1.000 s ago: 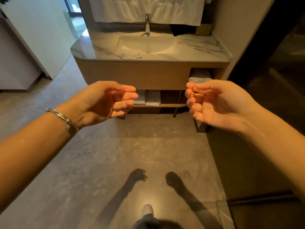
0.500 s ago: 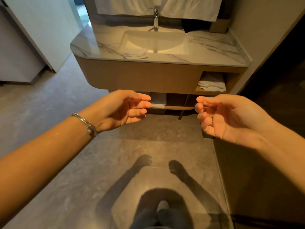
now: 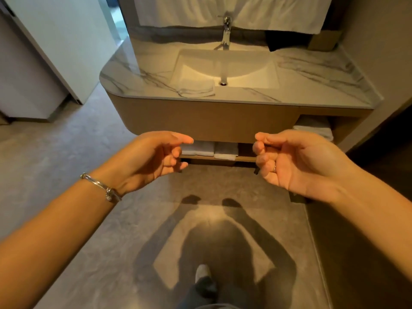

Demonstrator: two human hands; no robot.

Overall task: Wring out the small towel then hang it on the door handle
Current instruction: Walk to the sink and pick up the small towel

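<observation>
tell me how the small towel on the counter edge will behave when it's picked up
The small towel lies folded flat by the sink, so it will probably go floppy and unfold when lifted. If it is wet, it may feel heavy and drip, though wetness cannot be told here.

A single head-worn camera looks forward and steeply down from standing height. It faces the vanity counter square on, near enough that the counter's front edge crosses the upper middle of the frame. The floor fills the lower half, both forearms enter from the bottom corners, and wide-angle bending curves the counter's edges.
</observation>
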